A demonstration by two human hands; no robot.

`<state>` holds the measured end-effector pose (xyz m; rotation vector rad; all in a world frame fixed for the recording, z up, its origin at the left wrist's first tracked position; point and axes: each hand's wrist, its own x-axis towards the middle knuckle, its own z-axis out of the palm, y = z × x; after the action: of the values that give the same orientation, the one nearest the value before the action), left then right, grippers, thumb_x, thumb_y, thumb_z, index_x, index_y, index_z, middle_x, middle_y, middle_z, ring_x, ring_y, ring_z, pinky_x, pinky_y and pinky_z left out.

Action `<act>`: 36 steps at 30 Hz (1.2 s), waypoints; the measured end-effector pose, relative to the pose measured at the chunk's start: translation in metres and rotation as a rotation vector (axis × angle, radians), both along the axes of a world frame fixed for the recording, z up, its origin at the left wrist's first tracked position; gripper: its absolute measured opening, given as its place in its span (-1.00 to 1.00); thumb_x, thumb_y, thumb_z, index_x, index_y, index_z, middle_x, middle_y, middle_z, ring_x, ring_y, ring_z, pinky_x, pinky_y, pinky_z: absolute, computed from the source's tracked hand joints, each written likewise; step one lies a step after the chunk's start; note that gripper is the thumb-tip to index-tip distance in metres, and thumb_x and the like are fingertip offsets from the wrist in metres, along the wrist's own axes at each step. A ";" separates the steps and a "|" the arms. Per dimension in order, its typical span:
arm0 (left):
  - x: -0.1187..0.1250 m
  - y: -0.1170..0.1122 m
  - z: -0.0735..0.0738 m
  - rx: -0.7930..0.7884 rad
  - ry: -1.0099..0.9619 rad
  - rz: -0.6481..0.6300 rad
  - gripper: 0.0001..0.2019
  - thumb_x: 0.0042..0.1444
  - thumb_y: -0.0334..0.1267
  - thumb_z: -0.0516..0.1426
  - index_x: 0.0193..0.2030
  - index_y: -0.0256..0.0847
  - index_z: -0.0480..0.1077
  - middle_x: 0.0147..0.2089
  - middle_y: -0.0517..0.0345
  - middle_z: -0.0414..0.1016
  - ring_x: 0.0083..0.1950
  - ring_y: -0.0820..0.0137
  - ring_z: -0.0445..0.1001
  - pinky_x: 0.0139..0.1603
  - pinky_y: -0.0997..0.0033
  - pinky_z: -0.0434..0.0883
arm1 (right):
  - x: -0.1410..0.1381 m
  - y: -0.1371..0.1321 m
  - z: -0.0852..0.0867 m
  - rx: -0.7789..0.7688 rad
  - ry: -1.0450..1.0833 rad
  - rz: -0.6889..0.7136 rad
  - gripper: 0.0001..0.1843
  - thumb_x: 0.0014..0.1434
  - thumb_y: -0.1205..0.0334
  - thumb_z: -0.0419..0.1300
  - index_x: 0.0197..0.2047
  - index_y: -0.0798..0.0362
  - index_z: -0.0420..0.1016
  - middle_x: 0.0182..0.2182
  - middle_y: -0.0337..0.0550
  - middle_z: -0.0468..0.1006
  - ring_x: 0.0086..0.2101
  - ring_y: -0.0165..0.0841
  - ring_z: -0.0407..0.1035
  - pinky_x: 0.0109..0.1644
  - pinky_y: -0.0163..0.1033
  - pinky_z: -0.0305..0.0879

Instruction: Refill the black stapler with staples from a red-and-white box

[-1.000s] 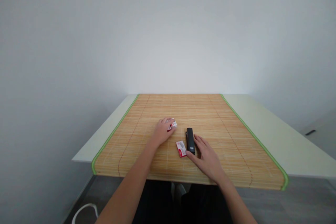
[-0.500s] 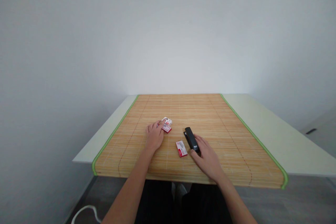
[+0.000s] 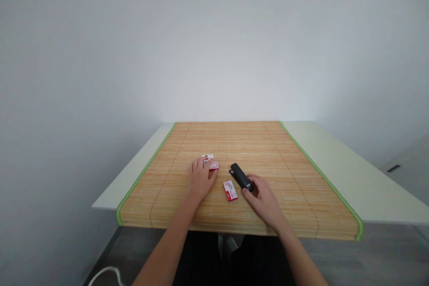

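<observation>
My right hand [image 3: 264,199] grips the rear end of a black stapler [image 3: 241,176], thumb on the near side and fingers on the far side. The stapler lies slanted on the mat, its front end pointing away to the left. My left hand [image 3: 200,178] curls around a small red-and-white box [image 3: 213,166], with the thumb at its near edge and the fingers partly covering it. Just behind those fingers shows a white box [image 3: 208,156], mostly hidden. Between the hands, a red-and-white staple box [image 3: 230,191] lies flat, touched by neither.
A bamboo mat [image 3: 268,152] with green edging covers the middle of a white table [image 3: 338,161]. A plain wall [image 3: 221,53] rises behind it. A white cable [image 3: 107,270] hangs at the lower left, below table height.
My left hand has shifted slightly right, turning the boxes under it and covering more of the white one. The stapler's front end has swung left in my right hand.
</observation>
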<state>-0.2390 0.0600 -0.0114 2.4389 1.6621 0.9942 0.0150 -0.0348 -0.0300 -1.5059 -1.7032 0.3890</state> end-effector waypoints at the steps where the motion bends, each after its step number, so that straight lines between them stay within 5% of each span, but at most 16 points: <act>1: 0.002 -0.004 0.000 -0.003 -0.017 -0.036 -0.65 0.34 -0.14 0.11 0.23 -0.01 0.41 0.29 -0.04 0.37 0.31 0.04 0.27 0.39 -0.08 0.15 | 0.001 0.004 0.000 -0.004 -0.012 0.003 -0.61 0.20 0.12 0.18 0.09 -0.07 0.48 0.09 -0.07 0.52 0.10 -0.11 0.38 0.24 0.06 0.30; 8: 0.007 -0.021 -0.008 -0.224 -0.175 -0.156 -0.67 0.34 -0.08 0.12 0.20 -0.02 0.44 -0.07 0.11 0.60 -0.05 0.23 0.55 0.06 0.22 0.42 | 0.018 0.054 0.013 -0.094 -0.064 0.169 -0.62 0.11 0.24 0.22 0.02 -0.02 0.61 -0.07 -0.08 0.60 -0.03 -0.15 0.43 0.15 -0.01 0.32; 14: 0.009 -0.003 -0.007 -0.352 -0.066 -0.136 -0.59 0.21 0.07 0.21 0.16 0.07 0.50 -0.32 0.21 0.57 -0.29 0.26 0.51 -0.29 0.34 0.29 | 0.027 0.084 0.025 -0.164 -0.077 0.344 -0.67 0.06 0.31 0.27 -0.07 0.01 0.67 -0.18 -0.14 0.64 -0.20 -0.24 0.48 -0.04 -0.15 0.39; 21: 0.007 0.004 -0.006 -0.388 -0.066 -0.160 -0.61 0.23 0.11 0.17 0.12 0.08 0.53 -0.34 0.23 0.56 -0.32 0.29 0.49 -0.34 0.39 0.21 | -0.003 0.100 0.042 -0.107 -0.116 0.391 -0.58 0.07 0.10 0.42 0.02 -0.03 0.62 -0.08 -0.11 0.61 -0.04 -0.19 0.43 0.09 -0.10 0.32; 27: 0.007 0.000 -0.005 -0.366 -0.057 -0.172 -0.65 0.26 0.10 0.14 0.05 0.04 0.55 -0.35 0.21 0.54 -0.33 0.30 0.47 -0.36 0.39 0.17 | -0.037 0.105 0.051 -0.037 -0.176 0.405 -0.73 0.08 0.11 0.43 -0.14 -0.03 0.62 -0.18 -0.13 0.60 -0.11 -0.21 0.40 0.05 -0.10 0.28; 36: 0.009 0.001 -0.004 -0.397 -0.098 -0.145 -0.63 0.22 0.08 0.20 0.08 0.01 0.56 -0.38 0.24 0.52 -0.35 0.36 0.44 -0.37 0.41 0.13 | 0.013 0.090 0.080 0.022 0.037 0.290 -0.65 0.19 -0.04 0.34 -0.03 -0.06 0.58 -0.13 -0.15 0.61 -0.14 -0.26 0.44 -0.04 -0.13 0.32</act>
<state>-0.2303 0.0611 -0.0158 2.1749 1.4598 0.6754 0.0275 0.0552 0.0496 -1.2295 -1.8945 0.5434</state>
